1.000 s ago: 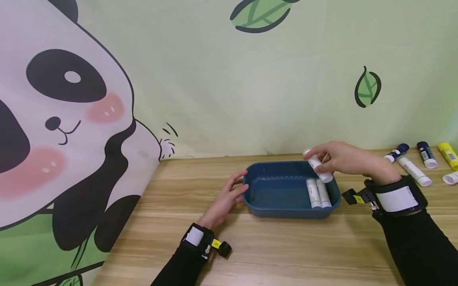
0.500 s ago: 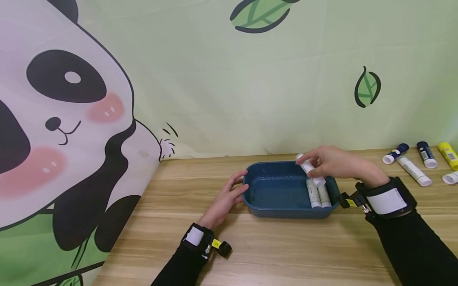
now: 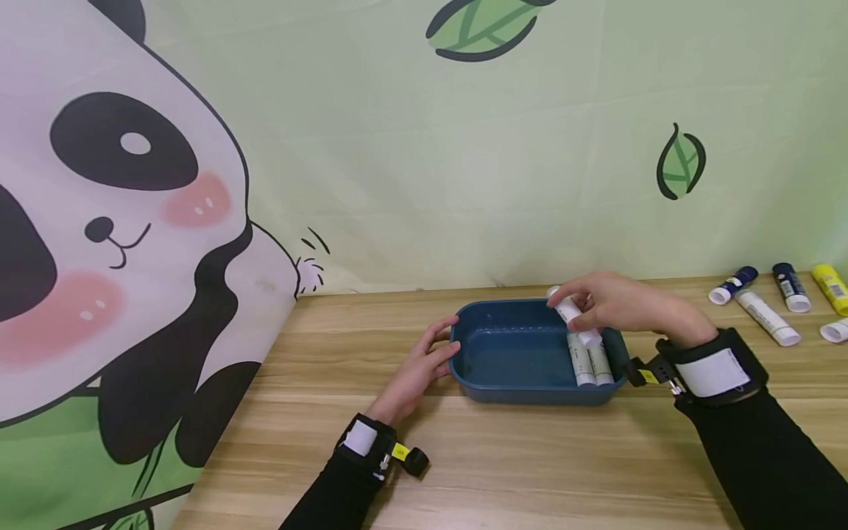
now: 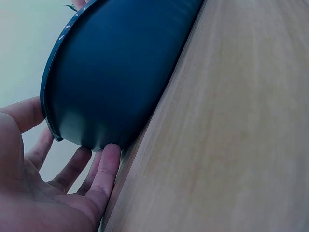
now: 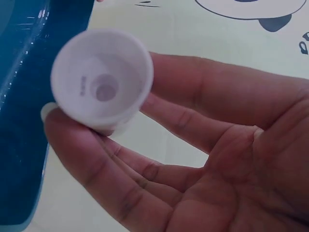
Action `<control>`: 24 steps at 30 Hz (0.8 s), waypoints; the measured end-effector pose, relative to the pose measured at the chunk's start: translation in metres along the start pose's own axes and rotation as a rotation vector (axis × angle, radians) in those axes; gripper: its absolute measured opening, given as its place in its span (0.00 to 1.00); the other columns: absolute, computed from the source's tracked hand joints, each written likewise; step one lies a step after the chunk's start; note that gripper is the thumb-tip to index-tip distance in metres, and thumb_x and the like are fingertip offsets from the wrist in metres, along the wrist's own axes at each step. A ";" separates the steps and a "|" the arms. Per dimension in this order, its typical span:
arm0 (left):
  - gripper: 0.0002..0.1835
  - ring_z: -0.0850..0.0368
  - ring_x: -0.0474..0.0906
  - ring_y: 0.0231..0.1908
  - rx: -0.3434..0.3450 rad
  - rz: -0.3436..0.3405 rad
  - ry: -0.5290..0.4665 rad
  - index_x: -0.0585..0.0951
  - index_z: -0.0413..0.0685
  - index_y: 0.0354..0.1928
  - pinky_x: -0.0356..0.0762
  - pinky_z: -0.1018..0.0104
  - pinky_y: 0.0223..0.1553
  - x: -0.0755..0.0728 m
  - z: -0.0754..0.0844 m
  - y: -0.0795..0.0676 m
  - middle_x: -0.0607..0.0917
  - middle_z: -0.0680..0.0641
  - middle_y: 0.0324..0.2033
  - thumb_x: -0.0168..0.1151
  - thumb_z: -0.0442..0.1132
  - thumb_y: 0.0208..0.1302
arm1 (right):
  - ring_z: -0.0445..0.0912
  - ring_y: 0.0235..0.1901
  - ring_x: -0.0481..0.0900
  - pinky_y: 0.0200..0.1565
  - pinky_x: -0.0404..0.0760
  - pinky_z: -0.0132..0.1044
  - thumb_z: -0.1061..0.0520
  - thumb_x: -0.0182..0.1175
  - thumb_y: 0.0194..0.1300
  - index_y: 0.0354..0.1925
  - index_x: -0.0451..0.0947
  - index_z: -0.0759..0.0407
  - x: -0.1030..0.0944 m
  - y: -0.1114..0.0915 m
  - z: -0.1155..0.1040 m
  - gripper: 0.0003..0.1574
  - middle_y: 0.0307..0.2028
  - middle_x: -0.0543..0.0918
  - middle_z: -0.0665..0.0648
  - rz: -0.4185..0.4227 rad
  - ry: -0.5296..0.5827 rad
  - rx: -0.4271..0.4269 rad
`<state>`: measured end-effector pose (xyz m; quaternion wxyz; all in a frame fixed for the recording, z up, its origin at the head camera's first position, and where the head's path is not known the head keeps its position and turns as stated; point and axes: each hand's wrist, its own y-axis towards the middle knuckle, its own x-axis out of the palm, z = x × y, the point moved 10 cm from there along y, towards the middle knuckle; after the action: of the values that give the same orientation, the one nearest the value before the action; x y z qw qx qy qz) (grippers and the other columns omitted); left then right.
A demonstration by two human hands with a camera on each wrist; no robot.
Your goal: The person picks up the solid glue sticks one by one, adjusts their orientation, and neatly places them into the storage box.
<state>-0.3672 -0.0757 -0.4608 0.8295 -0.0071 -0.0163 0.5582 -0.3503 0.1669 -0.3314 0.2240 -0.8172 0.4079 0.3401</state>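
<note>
A dark blue plastic bin (image 3: 530, 396) stands on the wooden table. My left hand (image 3: 420, 361) touches its left end, fingertips against the outer wall and rim; the left wrist view shows those fingers (image 4: 108, 162) spread and fairly straight. Over the bin's right back part, my right hand (image 3: 626, 300) pinches a white glue stick (image 3: 564, 305) between thumb and fingers. That stick is tilted, and its hollow end (image 5: 104, 92) faces the right wrist camera. Below it, two white glue sticks (image 3: 581, 362) lie side by side at the bin's right end, their far ends partly covered by the held one.
On the right lie a dark blue glue stick (image 3: 733, 285), another dark blue one (image 3: 791, 287), a white one (image 3: 768, 318), a yellow one (image 3: 831, 288) and a white one (image 3: 835, 330) cut by the frame edge. A panda-printed backdrop (image 3: 530, 184) rises behind the table.
My right hand has moved left and slightly down with the glue stick, farther over the bin, and is nearly still over the last half second. My left hand has stayed put.
</note>
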 end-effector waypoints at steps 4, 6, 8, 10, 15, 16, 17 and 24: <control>0.28 0.48 0.74 0.59 -0.001 0.003 -0.003 0.66 0.58 0.78 0.79 0.63 0.56 -0.001 -0.001 0.000 0.61 0.40 0.71 0.56 0.43 0.80 | 0.51 0.40 0.78 0.39 0.82 0.44 0.66 0.64 0.68 0.62 0.77 0.70 0.003 0.002 0.002 0.24 0.47 0.81 0.65 -0.008 0.019 0.022; 0.28 0.48 0.74 0.59 -0.001 0.003 -0.003 0.66 0.58 0.78 0.79 0.63 0.56 -0.001 -0.001 0.000 0.61 0.40 0.71 0.56 0.43 0.80 | 0.51 0.40 0.78 0.39 0.82 0.43 0.66 0.64 0.69 0.62 0.76 0.70 0.005 0.003 0.004 0.24 0.48 0.81 0.66 -0.009 0.017 0.038; 0.28 0.48 0.74 0.59 -0.001 0.003 -0.001 0.66 0.58 0.78 0.79 0.63 0.56 0.000 -0.001 0.000 0.61 0.40 0.71 0.57 0.43 0.80 | 0.51 0.40 0.79 0.39 0.82 0.42 0.66 0.63 0.69 0.62 0.76 0.70 0.006 0.003 0.005 0.25 0.48 0.81 0.67 -0.010 0.013 0.053; 0.28 0.48 0.73 0.59 0.000 0.003 -0.002 0.66 0.58 0.78 0.79 0.63 0.56 0.000 -0.001 0.000 0.62 0.40 0.71 0.57 0.43 0.80 | 0.51 0.40 0.79 0.38 0.81 0.41 0.65 0.63 0.69 0.62 0.75 0.70 0.006 0.004 0.006 0.25 0.48 0.82 0.67 -0.010 0.016 0.058; 0.29 0.48 0.73 0.60 -0.002 0.004 0.003 0.66 0.58 0.78 0.78 0.62 0.56 0.000 0.000 0.000 0.62 0.40 0.71 0.57 0.44 0.80 | 0.51 0.38 0.78 0.38 0.81 0.41 0.65 0.64 0.69 0.62 0.75 0.70 0.007 0.004 0.006 0.25 0.46 0.81 0.65 -0.015 0.033 0.058; 0.29 0.48 0.73 0.60 -0.002 0.003 0.004 0.66 0.58 0.78 0.78 0.62 0.57 0.001 0.001 -0.001 0.62 0.40 0.71 0.57 0.44 0.80 | 0.51 0.38 0.78 0.38 0.81 0.41 0.65 0.63 0.69 0.62 0.75 0.70 0.007 0.004 0.006 0.25 0.45 0.81 0.65 -0.017 0.034 0.059; 0.29 0.47 0.73 0.60 -0.003 0.003 0.003 0.66 0.58 0.78 0.78 0.62 0.57 0.001 0.001 -0.001 0.62 0.40 0.71 0.57 0.44 0.80 | 0.51 0.38 0.78 0.38 0.81 0.41 0.65 0.63 0.69 0.62 0.75 0.70 0.007 0.004 0.007 0.25 0.45 0.81 0.64 -0.018 0.035 0.062; 0.29 0.47 0.73 0.61 -0.003 0.002 0.001 0.66 0.58 0.78 0.78 0.61 0.57 0.001 0.001 -0.001 0.62 0.40 0.71 0.57 0.44 0.80 | 0.50 0.37 0.77 0.38 0.80 0.42 0.65 0.64 0.69 0.62 0.76 0.70 0.008 0.005 0.007 0.25 0.44 0.81 0.63 -0.016 0.032 0.066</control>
<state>-0.3663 -0.0754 -0.4598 0.8289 -0.0085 -0.0168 0.5591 -0.3533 0.1646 -0.3418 0.2469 -0.8179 0.4160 0.3116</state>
